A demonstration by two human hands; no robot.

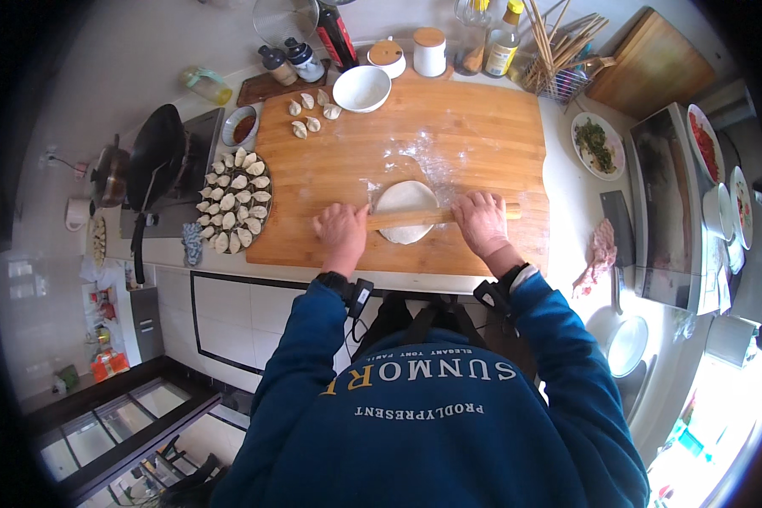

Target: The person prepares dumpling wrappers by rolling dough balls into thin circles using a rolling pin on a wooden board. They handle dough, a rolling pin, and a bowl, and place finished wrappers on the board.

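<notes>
A wooden rolling pin (pixel 411 218) lies across a round, flat sheet of dough (pixel 407 199) on a floured wooden board (pixel 305 173). My left hand (pixel 342 234) is closed around the pin's left end, which its fingers mostly hide. Toward the other end, my right hand (pixel 483 225) is wrapped over the pin, and a short stub sticks out past it. The dough shows on both sides of the pin. At the board's far left lie several small folded dumplings (pixel 313 110), beside a white bowl (pixel 361 89).
Left of the board, a round tray (pixel 265 222) holds many dumplings, near a bowl of dark sauce (pixel 241 127) and a black wok (pixel 157 152). Bottles and jars (pixel 429 52) line the back. To the right are a plate of chopped greens (pixel 598 146), a cleaver (pixel 618 222) and raw meat (pixel 599 254).
</notes>
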